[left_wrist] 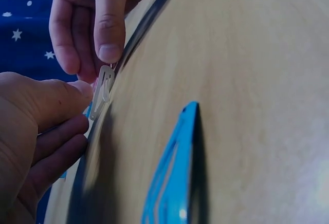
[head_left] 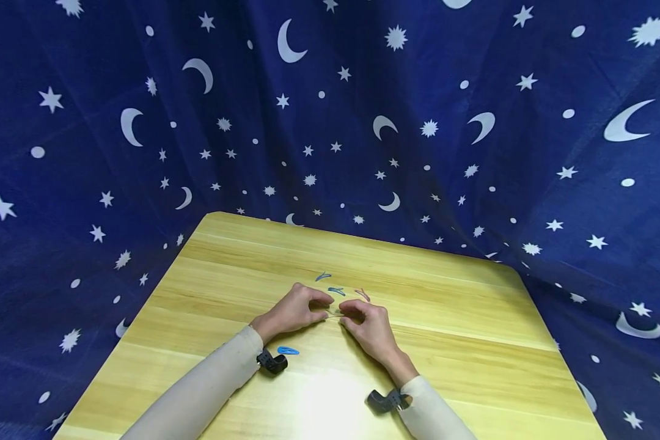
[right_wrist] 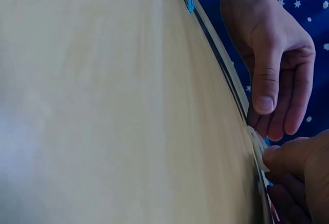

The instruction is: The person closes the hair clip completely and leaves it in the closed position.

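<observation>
A cream snap hair clip (left_wrist: pixel 102 94) is held between the two hands over the middle of the table. My left hand (head_left: pixel 297 309) pinches one end with thumb and fingers, while my right hand (head_left: pixel 371 327) pinches the other. In the head view only a thin edge of this clip (head_left: pixel 334 316) shows between the fingertips. Closest to my left wrist lies a blue snap hair clip (head_left: pixel 288 351), large in the left wrist view. Just beyond the hands are two open bluish clips (head_left: pixel 337 291) and an open pinkish-red clip (head_left: pixel 362 295).
The wooden table (head_left: pixel 445 360) has rounded far corners. Behind and beside it hangs a dark blue curtain (head_left: pixel 341 110) with white moons and stars. Each wrist wears a small black camera (head_left: pixel 273 362).
</observation>
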Demonstrator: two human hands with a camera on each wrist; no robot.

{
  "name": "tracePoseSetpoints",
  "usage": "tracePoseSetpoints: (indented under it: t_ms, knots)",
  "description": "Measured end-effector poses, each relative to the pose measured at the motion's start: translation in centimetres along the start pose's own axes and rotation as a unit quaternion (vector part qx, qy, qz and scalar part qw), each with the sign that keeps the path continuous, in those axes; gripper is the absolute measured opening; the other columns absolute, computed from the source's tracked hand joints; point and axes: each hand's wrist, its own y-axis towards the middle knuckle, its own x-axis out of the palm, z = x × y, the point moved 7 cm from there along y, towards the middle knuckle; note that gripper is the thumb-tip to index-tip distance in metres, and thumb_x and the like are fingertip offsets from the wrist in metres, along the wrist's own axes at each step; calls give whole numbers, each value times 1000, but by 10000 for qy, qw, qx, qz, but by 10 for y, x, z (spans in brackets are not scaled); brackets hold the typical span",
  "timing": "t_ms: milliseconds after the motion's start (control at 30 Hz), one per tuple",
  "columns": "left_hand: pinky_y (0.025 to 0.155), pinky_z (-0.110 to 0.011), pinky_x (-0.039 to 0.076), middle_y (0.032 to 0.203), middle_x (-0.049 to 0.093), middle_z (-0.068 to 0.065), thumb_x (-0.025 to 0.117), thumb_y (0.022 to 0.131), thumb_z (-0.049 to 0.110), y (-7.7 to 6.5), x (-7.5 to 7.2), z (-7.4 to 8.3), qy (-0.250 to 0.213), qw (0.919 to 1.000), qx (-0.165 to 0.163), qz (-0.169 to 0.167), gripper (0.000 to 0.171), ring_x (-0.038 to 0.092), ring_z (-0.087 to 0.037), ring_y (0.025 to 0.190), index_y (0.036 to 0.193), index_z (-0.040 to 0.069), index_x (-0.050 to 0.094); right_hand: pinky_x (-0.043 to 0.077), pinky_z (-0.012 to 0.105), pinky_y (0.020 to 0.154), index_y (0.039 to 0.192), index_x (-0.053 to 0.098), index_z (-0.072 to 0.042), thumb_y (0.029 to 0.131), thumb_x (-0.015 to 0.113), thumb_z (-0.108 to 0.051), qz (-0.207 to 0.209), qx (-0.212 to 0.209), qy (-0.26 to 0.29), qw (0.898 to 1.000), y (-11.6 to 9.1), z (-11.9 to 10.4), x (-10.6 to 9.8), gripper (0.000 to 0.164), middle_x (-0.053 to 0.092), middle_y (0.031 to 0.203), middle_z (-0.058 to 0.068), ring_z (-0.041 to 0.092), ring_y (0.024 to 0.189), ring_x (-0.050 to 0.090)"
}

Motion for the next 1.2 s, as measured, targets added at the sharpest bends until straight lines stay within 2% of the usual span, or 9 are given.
tracePoseSetpoints:
  t_ms: [233,367,567,867,1200]
  knots:
    - [93,-24,64,117,84,-6,86,95,9,0,1,1,-25,10000,-13,-5,30,81,-16,106,124,5,81,67,30,85,107,83,-5,89,86,6,71,140,-116,9998,-1,2,3,21,85,101,3,22,93,82]
    - [93,-23,64,117,84,-7,86,95,9,1,2,2,-22,10000,-34,-11,28,81,-16,106,123,5,82,66,27,81,103,83,-5,89,86,6,181,182,-130,9996,-1,3,4,18,84,96,1,16,89,81]
    - [93,-23,63,116,84,-6,86,96,10,1,3,1,-23,10000,-47,-42,28,81,-15,106,123,5,82,66,26,79,100,83,-8,90,86,3,231,177,-99,9995,-1,2,4,16,84,94,3,11,86,80]
    - [89,-22,63,115,84,-5,86,95,9,2,2,1,-18,10000,46,7,29,81,-13,102,124,6,82,67,26,80,100,82,-7,90,84,8,337,-16,40,9994,-1,-3,-1,18,85,95,4,14,87,81]
    - [85,-22,64,103,85,0,86,94,7,1,-1,4,-197,9998,42,13,20,79,-5,93,114,9,84,68,29,83,99,83,-8,89,83,10,379,-2,214,9991,-2,-7,-3,21,84,93,3,16,89,81]
